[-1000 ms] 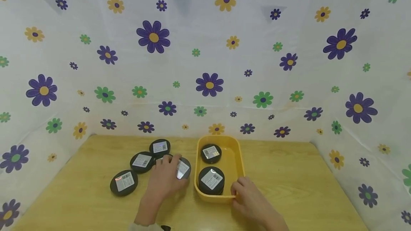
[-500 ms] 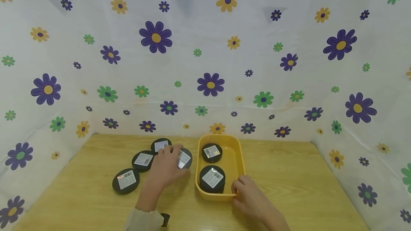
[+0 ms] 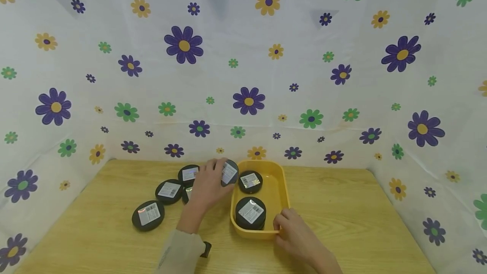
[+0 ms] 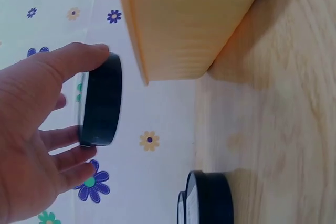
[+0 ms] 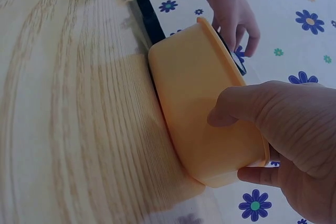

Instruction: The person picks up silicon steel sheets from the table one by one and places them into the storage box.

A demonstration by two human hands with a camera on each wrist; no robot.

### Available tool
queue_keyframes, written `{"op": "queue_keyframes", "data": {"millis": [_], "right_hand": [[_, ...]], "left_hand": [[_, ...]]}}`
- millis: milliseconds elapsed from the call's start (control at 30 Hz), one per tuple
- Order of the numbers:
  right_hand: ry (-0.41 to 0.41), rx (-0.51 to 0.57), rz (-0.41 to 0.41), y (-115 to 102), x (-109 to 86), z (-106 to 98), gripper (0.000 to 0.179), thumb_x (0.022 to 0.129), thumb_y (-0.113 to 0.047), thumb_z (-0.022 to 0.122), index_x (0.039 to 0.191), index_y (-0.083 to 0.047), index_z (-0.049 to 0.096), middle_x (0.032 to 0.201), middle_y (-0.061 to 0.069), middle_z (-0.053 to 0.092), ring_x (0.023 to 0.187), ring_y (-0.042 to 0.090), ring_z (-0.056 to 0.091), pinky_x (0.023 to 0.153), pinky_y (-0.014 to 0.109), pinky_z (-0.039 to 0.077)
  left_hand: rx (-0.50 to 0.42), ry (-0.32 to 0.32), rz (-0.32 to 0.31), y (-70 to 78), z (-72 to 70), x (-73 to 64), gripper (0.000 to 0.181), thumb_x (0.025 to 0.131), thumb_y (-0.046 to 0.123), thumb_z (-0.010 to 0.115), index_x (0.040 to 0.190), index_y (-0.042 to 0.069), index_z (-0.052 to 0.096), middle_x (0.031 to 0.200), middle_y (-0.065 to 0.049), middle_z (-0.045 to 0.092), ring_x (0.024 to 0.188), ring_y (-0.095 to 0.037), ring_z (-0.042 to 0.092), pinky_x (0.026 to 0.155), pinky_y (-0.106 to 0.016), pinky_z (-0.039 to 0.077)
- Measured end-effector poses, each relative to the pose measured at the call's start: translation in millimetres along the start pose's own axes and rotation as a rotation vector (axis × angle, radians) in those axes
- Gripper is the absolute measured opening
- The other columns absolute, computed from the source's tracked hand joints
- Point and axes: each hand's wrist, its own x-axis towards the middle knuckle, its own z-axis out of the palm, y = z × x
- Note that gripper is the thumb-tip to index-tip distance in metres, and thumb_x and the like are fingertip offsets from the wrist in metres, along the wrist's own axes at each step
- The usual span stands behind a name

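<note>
My left hand (image 3: 209, 184) pinches a flat, round black container (image 3: 230, 173) with a white label on top, raised beside the left rim of a yellow plastic bin (image 3: 287, 189). In the left wrist view the thumb and fingers hold the black container (image 4: 102, 100) by its edge, apart from the bin (image 4: 184, 24). My right hand (image 3: 298, 234) grips the bin's near right corner, with the thumb against the outer wall in the right wrist view. Inside the bin lie a labelled black container (image 3: 250, 182) at the back and a stack of them (image 3: 251, 213) in front.
Several similar black containers (image 3: 148, 215) lie on the wooden table (image 3: 342, 219) left of the bin, one partly hidden by my left hand. A flower-patterned white sheet (image 3: 213, 71) closes off the back and both sides.
My left hand has lifted one black container off the table group and carried it right, up to the bin's left rim. My right hand keeps its grip on the bin.
</note>
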Motion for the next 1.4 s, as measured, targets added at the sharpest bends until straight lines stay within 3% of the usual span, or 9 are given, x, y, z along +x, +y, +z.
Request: {"op": "queue_keyframes", "data": {"millis": [200, 367, 500, 700, 867, 1100, 1400], "right_hand": [[0.011, -0.003, -0.009, 2, -0.2, 0, 0.031, 0.073, -0.008, 0.078, 0.082, -0.023, 0.053, 0.084, -0.013, 0.04, 0.083, 0.007, 0.039, 0.075, 0.022, 0.038], [0.098, -0.026, -0.09, 5, -0.3, 4, 0.033, 0.068, -0.007, 0.081, 0.079, -0.021, 0.052, 0.082, -0.012, 0.041, 0.081, 0.007, 0.039, 0.073, 0.022, 0.039], [0.148, -0.032, -0.126, 8, -0.4, 4, 0.035, 0.065, -0.005, 0.08, 0.078, -0.02, 0.052, 0.081, -0.012, 0.041, 0.079, 0.007, 0.039, 0.071, 0.022, 0.039], [0.121, -0.02, -0.115, 8, -0.3, 2, 0.033, 0.067, -0.005, 0.079, 0.079, -0.02, 0.052, 0.082, -0.012, 0.041, 0.081, 0.007, 0.04, 0.072, 0.022, 0.039], [0.074, -0.011, -0.082, 8, -0.2, 2, 0.032, 0.069, -0.006, 0.08, 0.08, -0.02, 0.053, 0.083, -0.012, 0.04, 0.082, 0.007, 0.04, 0.073, 0.022, 0.039], [0.062, -0.009, -0.066, 7, 0.1, 1, 0.031, 0.071, -0.007, 0.08, 0.08, -0.02, 0.053, 0.083, -0.012, 0.04, 0.082, 0.007, 0.041, 0.074, 0.022, 0.04], [0.041, -0.007, -0.043, 6, -1.3, 2, 0.029, 0.072, -0.009, 0.079, 0.08, -0.021, 0.053, 0.084, -0.014, 0.039, 0.082, 0.007, 0.04, 0.075, 0.021, 0.039]], "left_hand": [[-0.037, 0.02, 0.015, 5.4, 10.8, 8.9, 0.08, 0.08, 0.035, 0.082, 0.145, 0.011, 0.042, 0.137, -0.022, 0.047, 0.12, -0.042, 0.049, 0.098, -0.054, 0.046], [-0.044, -0.005, 0.012, 11.3, 19.3, 16.9, 0.081, 0.08, 0.036, 0.082, 0.146, 0.014, 0.041, 0.141, -0.019, 0.046, 0.122, -0.039, 0.048, 0.098, -0.053, 0.047], [-0.061, -0.021, 0.07, 16.6, 26.7, 24.5, 0.079, 0.08, 0.035, 0.082, 0.145, 0.014, 0.041, 0.14, -0.018, 0.045, 0.121, -0.038, 0.046, 0.099, -0.05, 0.047], [-0.075, -0.068, 0.17, 23.8, 36.7, 31.7, 0.079, 0.081, 0.033, 0.083, 0.145, 0.011, 0.041, 0.141, -0.019, 0.043, 0.122, -0.037, 0.045, 0.104, -0.049, 0.044], [-0.032, -0.086, 0.214, 25.9, 45.9, 35.5, 0.077, 0.081, 0.031, 0.083, 0.143, 0.009, 0.043, 0.141, -0.018, 0.045, 0.121, -0.036, 0.047, 0.106, -0.048, 0.041], [0.027, -0.117, 0.228, 27.1, 57.4, 39.9, 0.076, 0.082, 0.034, 0.082, 0.143, 0.01, 0.044, 0.141, -0.017, 0.046, 0.123, -0.035, 0.049, 0.107, -0.048, 0.04], [0.075, -0.16, 0.195, 29.8, 68.0, 40.5, 0.076, 0.081, 0.033, 0.082, 0.144, 0.013, 0.043, 0.139, -0.017, 0.047, 0.122, -0.037, 0.048, 0.107, -0.052, 0.038]]}}
